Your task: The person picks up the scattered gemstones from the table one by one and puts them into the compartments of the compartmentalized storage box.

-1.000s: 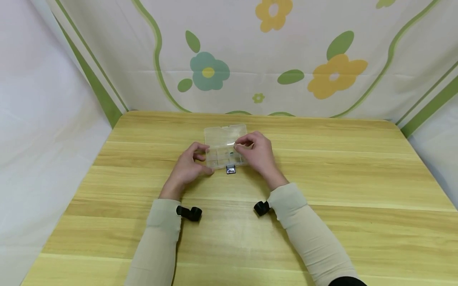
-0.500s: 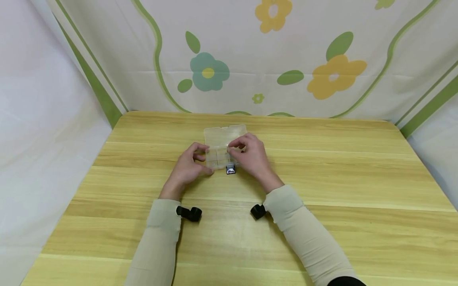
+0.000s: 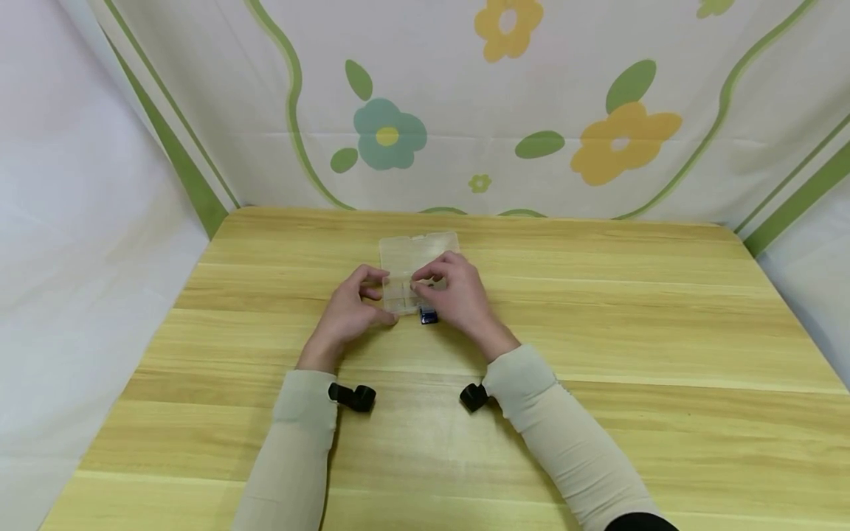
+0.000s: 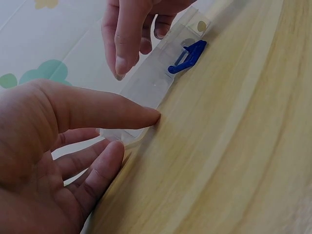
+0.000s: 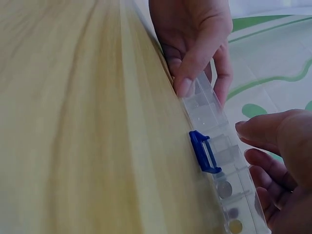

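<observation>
A clear plastic compartment box [image 3: 393, 295] lies on the table with its lid [image 3: 405, 252] folded back. My left hand [image 3: 354, 308] grips the box's left end, thumb at the front edge, fingers at the side. My right hand [image 3: 458, 291] hovers over the middle compartments, thumb and forefinger tips close together; whether something tiny sits between them cannot be seen. A blue latch [image 5: 204, 153] hangs open at the front. Through the wall in the right wrist view show a grey round disc [image 5: 224, 189] and a yellowish disc [image 5: 236, 226]. My right hand hides the box's right part in the head view.
The wooden table [image 3: 631, 310] extends on both sides of the box. A flower-print cloth [image 3: 451, 110] hangs behind its back edge. Black wrist cameras [image 3: 355, 398] sit on both beige sleeves.
My right hand has moved left and slightly nearer, from the box's right compartments to its middle. The left hand stays on the left end. The box stays in place.
</observation>
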`<state>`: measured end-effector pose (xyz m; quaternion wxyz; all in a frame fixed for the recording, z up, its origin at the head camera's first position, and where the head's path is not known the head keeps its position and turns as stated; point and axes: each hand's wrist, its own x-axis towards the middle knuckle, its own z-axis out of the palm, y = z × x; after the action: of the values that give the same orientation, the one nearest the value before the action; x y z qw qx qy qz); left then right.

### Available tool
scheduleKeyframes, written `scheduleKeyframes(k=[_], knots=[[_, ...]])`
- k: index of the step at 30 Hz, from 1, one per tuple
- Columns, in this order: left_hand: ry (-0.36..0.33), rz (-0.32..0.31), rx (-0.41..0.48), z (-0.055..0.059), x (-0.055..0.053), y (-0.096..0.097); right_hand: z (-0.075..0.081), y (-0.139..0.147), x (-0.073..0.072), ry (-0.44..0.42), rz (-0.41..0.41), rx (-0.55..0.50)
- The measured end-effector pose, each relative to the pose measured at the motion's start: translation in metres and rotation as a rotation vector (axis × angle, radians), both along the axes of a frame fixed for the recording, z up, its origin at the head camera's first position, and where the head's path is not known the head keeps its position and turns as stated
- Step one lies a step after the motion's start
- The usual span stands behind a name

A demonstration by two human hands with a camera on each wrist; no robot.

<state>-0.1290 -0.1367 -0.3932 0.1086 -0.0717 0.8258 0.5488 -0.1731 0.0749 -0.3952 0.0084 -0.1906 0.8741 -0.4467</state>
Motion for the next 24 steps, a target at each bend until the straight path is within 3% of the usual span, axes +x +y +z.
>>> scheduleKeyframes(k=[8, 24], knots=[[0.003, -0.011, 0.0, -0.003, -0.001, 0.001, -0.003, -0.005, 0.001, 0.021, 0.037, 0.015], [0.008, -0.008, -0.002, -0.004, -0.002, 0.001, -0.004, -0.011, 0.001, 0.038, 0.031, 0.051]])
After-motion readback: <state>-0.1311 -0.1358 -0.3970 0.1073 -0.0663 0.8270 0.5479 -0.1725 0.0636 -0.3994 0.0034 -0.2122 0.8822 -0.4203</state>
